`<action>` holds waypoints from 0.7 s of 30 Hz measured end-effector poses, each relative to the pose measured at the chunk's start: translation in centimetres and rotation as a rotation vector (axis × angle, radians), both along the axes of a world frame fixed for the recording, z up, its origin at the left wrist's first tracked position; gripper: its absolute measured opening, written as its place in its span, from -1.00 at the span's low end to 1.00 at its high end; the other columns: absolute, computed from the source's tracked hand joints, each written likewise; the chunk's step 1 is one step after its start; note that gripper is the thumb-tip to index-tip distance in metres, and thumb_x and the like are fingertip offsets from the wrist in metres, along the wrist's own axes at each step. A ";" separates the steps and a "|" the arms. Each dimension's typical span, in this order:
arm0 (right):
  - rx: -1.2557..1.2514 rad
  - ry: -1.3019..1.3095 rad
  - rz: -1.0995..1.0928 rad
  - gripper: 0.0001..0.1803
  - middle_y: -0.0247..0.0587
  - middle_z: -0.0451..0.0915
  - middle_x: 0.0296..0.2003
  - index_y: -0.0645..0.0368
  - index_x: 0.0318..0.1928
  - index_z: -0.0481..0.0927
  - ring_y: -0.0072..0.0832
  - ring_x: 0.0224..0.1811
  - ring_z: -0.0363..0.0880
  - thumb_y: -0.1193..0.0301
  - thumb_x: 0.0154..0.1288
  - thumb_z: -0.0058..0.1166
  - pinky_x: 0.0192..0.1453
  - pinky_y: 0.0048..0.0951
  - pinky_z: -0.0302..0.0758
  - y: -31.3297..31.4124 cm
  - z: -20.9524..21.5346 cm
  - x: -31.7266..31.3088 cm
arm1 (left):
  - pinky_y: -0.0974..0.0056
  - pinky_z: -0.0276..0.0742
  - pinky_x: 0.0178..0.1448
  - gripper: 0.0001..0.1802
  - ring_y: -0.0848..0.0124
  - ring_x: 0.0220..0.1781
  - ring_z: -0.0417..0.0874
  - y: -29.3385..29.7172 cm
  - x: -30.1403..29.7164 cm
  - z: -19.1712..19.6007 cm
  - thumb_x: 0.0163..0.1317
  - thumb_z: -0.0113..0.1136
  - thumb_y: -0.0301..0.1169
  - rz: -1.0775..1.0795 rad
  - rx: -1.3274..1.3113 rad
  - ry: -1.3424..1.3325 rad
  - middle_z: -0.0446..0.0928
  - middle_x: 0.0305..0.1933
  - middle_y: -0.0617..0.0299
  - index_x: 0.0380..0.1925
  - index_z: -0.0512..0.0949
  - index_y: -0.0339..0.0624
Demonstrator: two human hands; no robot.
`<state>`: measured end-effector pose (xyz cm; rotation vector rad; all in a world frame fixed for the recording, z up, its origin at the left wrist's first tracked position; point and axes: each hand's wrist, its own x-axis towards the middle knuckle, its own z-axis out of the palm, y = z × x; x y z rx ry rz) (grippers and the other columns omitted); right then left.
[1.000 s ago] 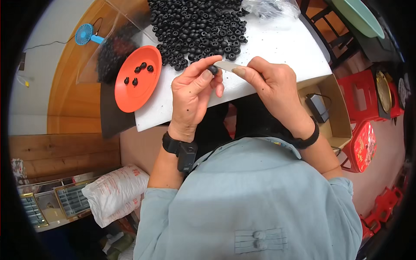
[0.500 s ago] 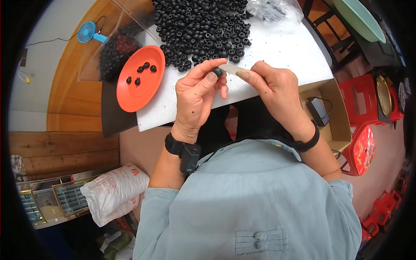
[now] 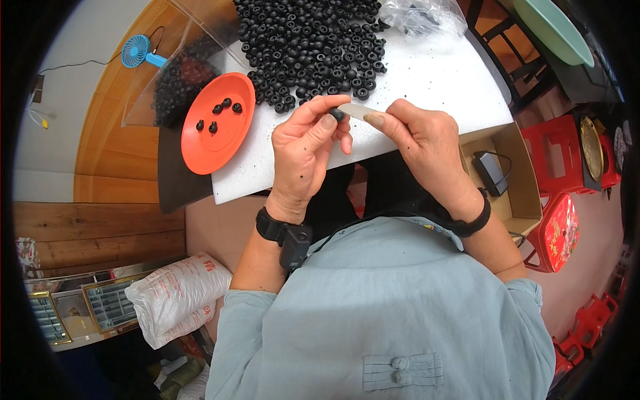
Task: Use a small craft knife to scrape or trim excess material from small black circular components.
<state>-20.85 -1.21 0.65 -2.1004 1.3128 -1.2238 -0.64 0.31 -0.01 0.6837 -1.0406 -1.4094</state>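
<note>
My left hand (image 3: pixel 298 152) pinches a small black rubber-like round part (image 3: pixel 337 113) between thumb and fingers, just over the near edge of the white foam board. Closed around a small knife (image 3: pixel 353 110), my right hand (image 3: pixel 427 141) has its thumb along the pale blade; the handle is hidden in the palm. The blade's tip meets or nearly meets the black part at the left fingertips. Beyond both hands lies a big heap of similar black parts (image 3: pixel 310 57). An orange-red plate (image 3: pixel 201 150) to the left holds several of them.
The white foam board (image 3: pixel 427 97) covers the table. A clear plastic bag (image 3: pixel 420 20) lies at its far right. At the left stand a clear bin (image 3: pixel 143 100) of black parts and a blue fan (image 3: pixel 136 51). An open cardboard box (image 3: pixel 520 190) sits right of my lap.
The knife and both hands have shifted very slightly at the black part. The whole view has moved a little; the grips are the same.
</note>
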 end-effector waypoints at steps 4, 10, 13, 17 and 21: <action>0.004 0.001 0.000 -0.54 -0.23 0.44 -0.77 0.09 -0.51 0.61 -0.29 -0.73 0.46 0.05 0.44 0.19 -0.61 -0.29 0.30 0.1 0.1 0.0 | 0.29 0.56 -0.11 -0.64 0.31 -0.25 0.61 0.1 -0.3 0.1 0.49 0.11 -0.49 0.014 -0.041 -0.055 0.63 -0.14 0.06 0.20 0.55 -0.47; -0.009 0.012 0.007 -0.53 -0.22 0.45 -0.76 0.09 -0.52 0.59 -0.27 -0.72 0.47 0.03 0.44 0.19 -0.61 -0.28 0.30 0.1 0.0 -0.1 | 0.28 0.56 -0.11 -0.67 0.30 -0.25 0.60 0.2 -0.5 0.1 0.49 0.10 -0.50 0.031 -0.066 -0.067 0.60 -0.11 0.09 0.16 0.58 -0.47; -0.006 0.025 0.004 -0.52 -0.22 0.45 -0.76 0.09 -0.53 0.57 -0.26 -0.72 0.47 0.02 0.43 0.19 -0.61 -0.28 0.30 0.1 -0.1 0.0 | 0.28 0.56 -0.12 -0.68 0.30 -0.25 0.60 0.1 -0.6 -0.1 0.49 0.10 -0.51 0.029 -0.084 -0.064 0.57 -0.09 0.11 0.13 0.59 -0.48; -0.070 0.058 -0.012 -0.54 -0.20 0.48 -0.73 0.09 -0.52 0.57 -0.22 -0.69 0.49 0.05 0.43 0.21 -0.60 -0.28 0.32 0.3 -0.6 0.2 | 0.28 0.57 -0.15 -0.70 0.31 -0.26 0.61 0.0 -0.9 -0.1 0.49 0.09 -0.52 0.043 -0.084 -0.038 0.54 -0.06 0.12 0.11 0.58 -0.48; 0.015 -0.078 0.069 -0.61 -0.24 0.45 -0.73 0.14 -0.45 0.63 -0.39 -0.70 0.43 0.14 0.46 0.22 -0.57 -0.36 0.29 0.0 -0.7 -0.5 | 0.28 0.58 -0.16 -0.71 0.32 -0.26 0.62 0.2 -0.7 0.1 0.49 0.09 -0.52 0.046 -0.109 -0.108 0.56 -0.07 0.09 0.11 0.58 -0.46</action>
